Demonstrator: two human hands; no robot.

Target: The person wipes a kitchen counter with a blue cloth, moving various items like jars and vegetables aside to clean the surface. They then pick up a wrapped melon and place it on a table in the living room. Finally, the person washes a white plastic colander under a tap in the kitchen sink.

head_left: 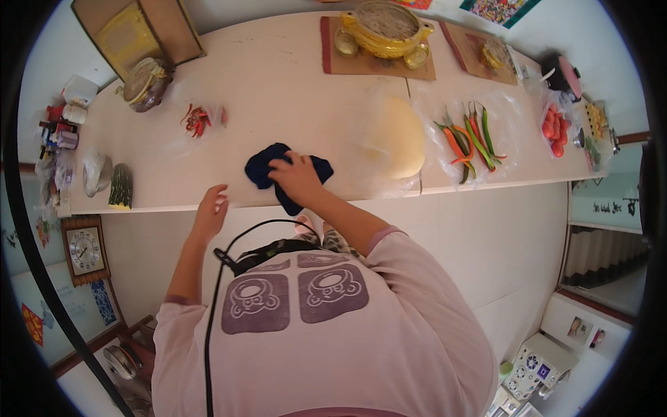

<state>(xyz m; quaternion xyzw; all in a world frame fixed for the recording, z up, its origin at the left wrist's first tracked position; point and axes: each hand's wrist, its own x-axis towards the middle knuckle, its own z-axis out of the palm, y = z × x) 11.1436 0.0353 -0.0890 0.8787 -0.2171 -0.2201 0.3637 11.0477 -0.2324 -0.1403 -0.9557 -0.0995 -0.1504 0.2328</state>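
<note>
A crumpled dark blue cloth (260, 167) lies on the pale table (278, 97), with one end hanging over the front edge. My right hand (300, 179) is on top of it, its fingers bent into the fabric. To the left, my left hand (212, 210) hovers at the table's front edge, holding nothing, with loosely curled fingers apart. Small dried red chilies (197, 121) lie on clear plastic beyond my left hand. Right of the cloth sits a large, smooth, pale yellow rounded thing (403, 139), partly in clear plastic; its kind is unclear.
Green and red long peppers (472, 142) lie on plastic at the right, with bagged tomatoes (554, 131) farther along. A golden pot (385, 31) stands at the back and a brown pot (146, 85) at back left. A cut dark-green squash (121, 186) sits near the left front edge.
</note>
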